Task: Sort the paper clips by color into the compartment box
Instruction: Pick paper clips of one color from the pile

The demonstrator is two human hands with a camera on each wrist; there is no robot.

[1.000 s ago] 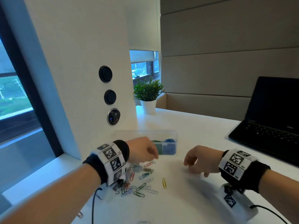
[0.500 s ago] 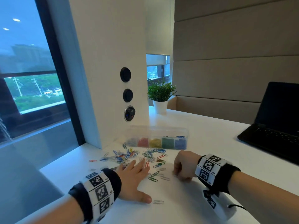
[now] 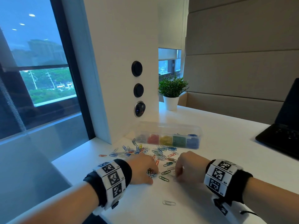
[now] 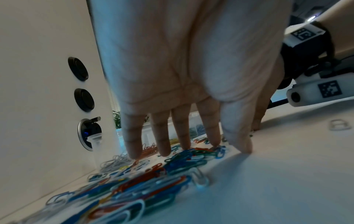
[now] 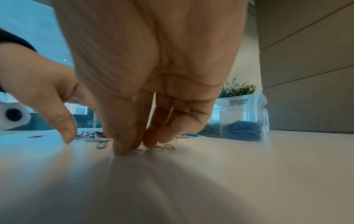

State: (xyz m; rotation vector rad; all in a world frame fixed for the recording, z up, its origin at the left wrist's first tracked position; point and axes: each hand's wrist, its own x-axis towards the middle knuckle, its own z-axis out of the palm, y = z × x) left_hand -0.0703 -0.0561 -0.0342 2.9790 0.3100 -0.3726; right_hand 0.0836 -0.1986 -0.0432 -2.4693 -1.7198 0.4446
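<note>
With my left hand (image 3: pixel 142 169) spread flat on the mixed clips (image 3: pixel 155 153) and my right hand (image 3: pixel 187 165) fingers bunched on pale ones, I risk pinching two colors and misfiling into the box (image 3: pixel 168 126).

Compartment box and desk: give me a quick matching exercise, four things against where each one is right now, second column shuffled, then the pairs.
Things:
1. blue clips compartment
2. lone white clip
3. potted plant
4. laptop

Places:
A. by itself on the table, nearer the person than both hands
B. right edge of the head view
C. behind the compartment box, by the white pillar
D. right end of the box

Pairs: 1-D, 2-A, 3-C, 4-B
</note>
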